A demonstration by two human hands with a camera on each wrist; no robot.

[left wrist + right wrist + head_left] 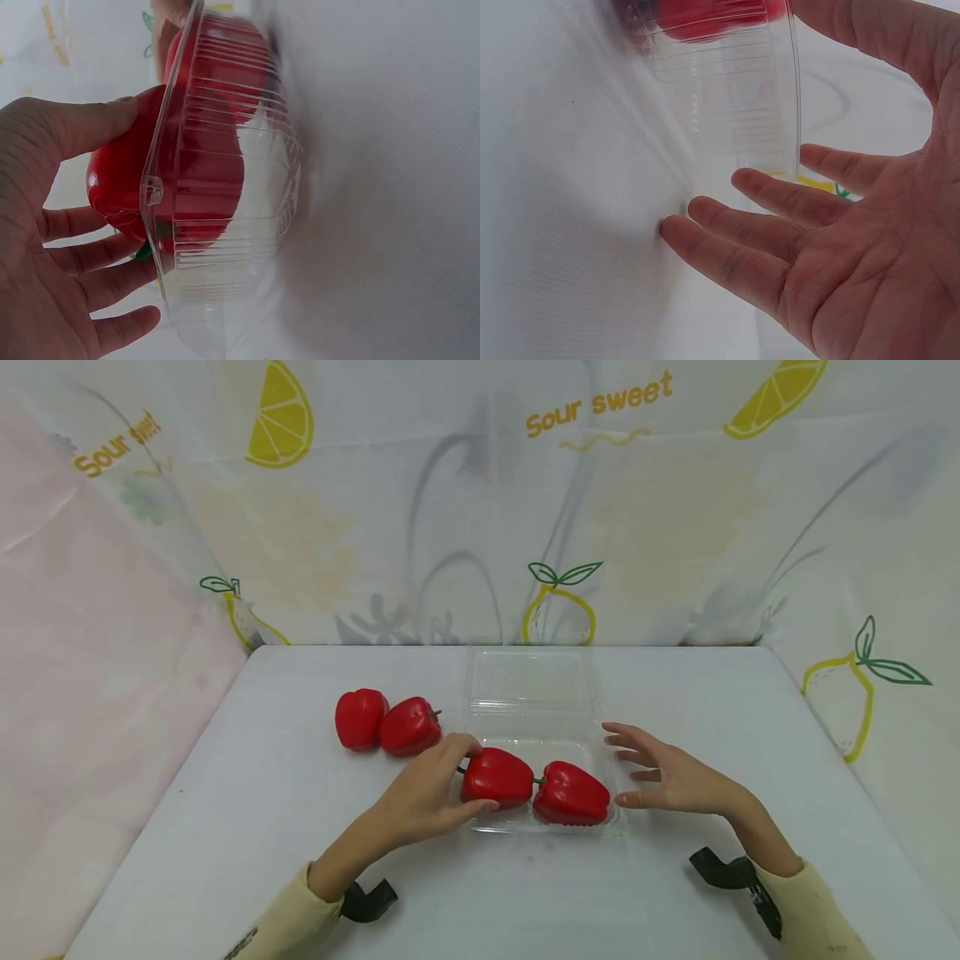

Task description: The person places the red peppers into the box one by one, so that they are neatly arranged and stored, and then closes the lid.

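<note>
A clear plastic clamshell box (531,681) lies with its lid folded back on the table. Two red bell peppers rest in its near half, the left pepper (498,778) and the right pepper (573,795). My left hand (429,793) holds the left pepper, thumb on the near side and fingers on the far side; the left wrist view shows the thumb (97,126) on its red skin. At the box's right edge, my right hand (678,777) has its fingers spread and holds nothing. Its fingertips (748,180) stand beside the clear wall.
Two more red peppers, one farther left (361,719) and one beside it (409,727), lie behind the left hand on the white table (247,827). A cloth with lemon prints (465,510) hangs behind the table's back edge.
</note>
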